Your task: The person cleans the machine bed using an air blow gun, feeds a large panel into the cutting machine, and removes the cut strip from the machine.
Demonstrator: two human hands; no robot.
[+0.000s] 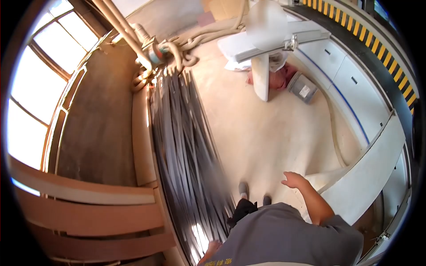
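Observation:
Over the dusty floor, my right hand (294, 180) hangs in front of me with its fingers apart and nothing in it. The edge of a white panel (361, 186) lies to its right. My left hand (214, 246) is low in the view, beside a long heap of dark grey strips (182, 133). Its fingers are small and blurred, so whether they touch or hold a strip is unclear. The strips run lengthwise from near my feet toward the back wall.
A grey bucket (303, 88) and reddish cloth (277, 77) sit under a white machine table (306, 31). Thick hoses (208, 36) cross the back floor. Brown boards (88, 217) stand at the left. A hose runs along the white cabinets (359, 82) at right.

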